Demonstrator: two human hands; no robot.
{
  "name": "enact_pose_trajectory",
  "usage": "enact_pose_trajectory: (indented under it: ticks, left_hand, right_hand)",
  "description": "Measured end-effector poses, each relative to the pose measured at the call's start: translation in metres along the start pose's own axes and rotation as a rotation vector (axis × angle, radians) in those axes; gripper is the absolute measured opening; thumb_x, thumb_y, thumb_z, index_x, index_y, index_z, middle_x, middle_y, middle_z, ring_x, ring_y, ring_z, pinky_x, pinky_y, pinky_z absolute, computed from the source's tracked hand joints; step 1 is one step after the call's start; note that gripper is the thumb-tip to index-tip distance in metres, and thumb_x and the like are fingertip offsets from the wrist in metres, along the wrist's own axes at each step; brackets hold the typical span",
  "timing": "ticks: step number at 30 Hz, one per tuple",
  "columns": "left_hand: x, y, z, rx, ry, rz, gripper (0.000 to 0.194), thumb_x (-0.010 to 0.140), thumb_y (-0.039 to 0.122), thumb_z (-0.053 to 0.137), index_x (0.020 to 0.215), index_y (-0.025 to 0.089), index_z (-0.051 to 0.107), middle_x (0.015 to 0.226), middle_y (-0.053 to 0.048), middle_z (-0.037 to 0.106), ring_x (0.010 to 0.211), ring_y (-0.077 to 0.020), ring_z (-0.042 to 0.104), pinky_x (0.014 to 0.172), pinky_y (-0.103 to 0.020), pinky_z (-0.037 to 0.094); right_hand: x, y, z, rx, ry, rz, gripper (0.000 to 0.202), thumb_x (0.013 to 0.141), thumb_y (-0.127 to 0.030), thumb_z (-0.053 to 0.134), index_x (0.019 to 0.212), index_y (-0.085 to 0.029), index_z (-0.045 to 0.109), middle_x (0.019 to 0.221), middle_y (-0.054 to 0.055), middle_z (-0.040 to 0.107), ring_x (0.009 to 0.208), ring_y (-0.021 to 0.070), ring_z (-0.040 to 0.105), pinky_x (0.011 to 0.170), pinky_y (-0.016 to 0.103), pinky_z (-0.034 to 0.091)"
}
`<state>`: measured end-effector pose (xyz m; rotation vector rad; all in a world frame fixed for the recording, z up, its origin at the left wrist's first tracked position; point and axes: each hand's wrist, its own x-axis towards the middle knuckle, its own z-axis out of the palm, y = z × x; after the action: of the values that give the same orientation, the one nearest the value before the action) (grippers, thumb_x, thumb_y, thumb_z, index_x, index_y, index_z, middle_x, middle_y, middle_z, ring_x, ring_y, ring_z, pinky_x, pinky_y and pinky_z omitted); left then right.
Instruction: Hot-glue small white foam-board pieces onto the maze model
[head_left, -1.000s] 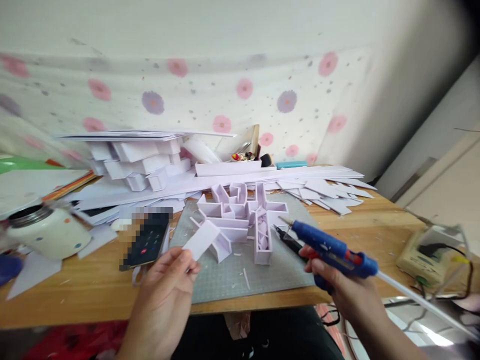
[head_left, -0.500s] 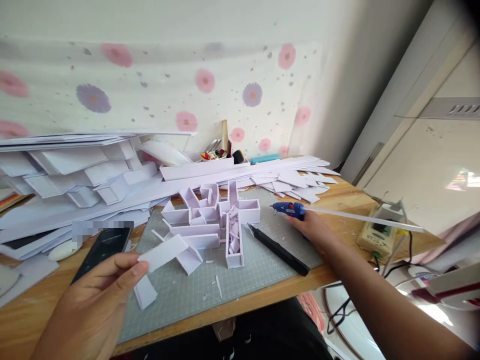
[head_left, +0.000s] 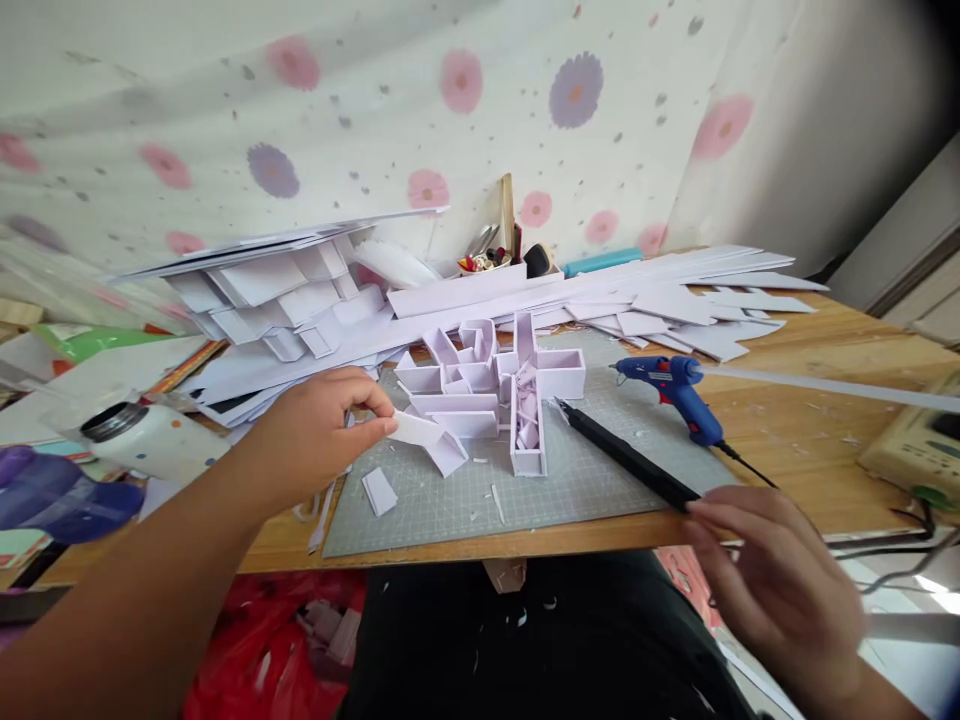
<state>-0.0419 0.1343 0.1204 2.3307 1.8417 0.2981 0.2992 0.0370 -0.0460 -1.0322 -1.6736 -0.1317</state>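
Between the thumb and fingers of my left hand [head_left: 319, 440] is a strip of white foam board [head_left: 417, 428], its far end by a small folded white piece [head_left: 448, 455]. My right hand [head_left: 772, 565] pinches the rear end of a black craft knife [head_left: 626, 455], whose tip points at the white structure. That structure of thin white walls [head_left: 529, 455] forms open compartments on the grey cutting mat [head_left: 435, 530], with scraps in one long compartment. A blue glue gun [head_left: 686, 395] lies on its side beyond the knife, a long white glue stick in its back.
White board sheets and offcuts [head_left: 675, 310] lie along the back. Folded white pieces [head_left: 277, 300] are stacked at the back left. A spotted bottle [head_left: 161, 440] lies at left; a beige box [head_left: 915, 440] with cables sits at right. A red bag [head_left: 262, 650] is below the table.
My right hand has let go of the glue gun and come nearer, onto the craft knife's rear end. My left hand still holds the strip. The camera view has shifted.
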Motion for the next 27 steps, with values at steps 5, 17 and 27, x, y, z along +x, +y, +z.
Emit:
enact_pose_trajectory:
  ticks: [5,17,27]
  left_hand:
    - [0.017,0.012,0.000,0.028,-0.105,-0.004,0.018,0.072,0.038,0.056,0.066,0.022,0.063,0.083,0.000,0.066,0.080,-0.0194,0.058,0.074,-0.031,0.040]
    - [0.032,0.018,0.006,0.181,-0.197,0.028,0.017,0.068,0.036,0.056,0.063,0.023,0.065,0.077,0.001,0.067,0.074,-0.0183,0.059,0.066,-0.029,0.041]
    - [0.040,0.032,0.010,0.308,-0.281,0.021,0.011,0.065,0.022,0.053,0.060,0.022,0.063,0.078,0.001,0.068,0.074,-0.0195,0.060,0.063,-0.029,0.040]
  right_hand:
    - [0.019,-0.025,0.039,0.280,-0.149,-0.090,0.031,0.079,0.002,0.058,0.106,-0.014,0.059,0.087,0.008,0.058,0.077,0.0201,0.057,0.063,0.035,0.049]
    - [0.023,-0.019,0.053,0.387,-0.147,-0.049,0.030,0.080,0.005,0.056,0.105,-0.011,0.057,0.088,0.008,0.055,0.081,0.0180,0.052,0.064,0.033,0.047]
    - [0.023,-0.020,0.051,0.369,-0.144,-0.036,0.029,0.080,0.004,0.055,0.104,-0.012,0.058,0.087,0.008,0.056,0.081,0.0188,0.053,0.066,0.033,0.047]
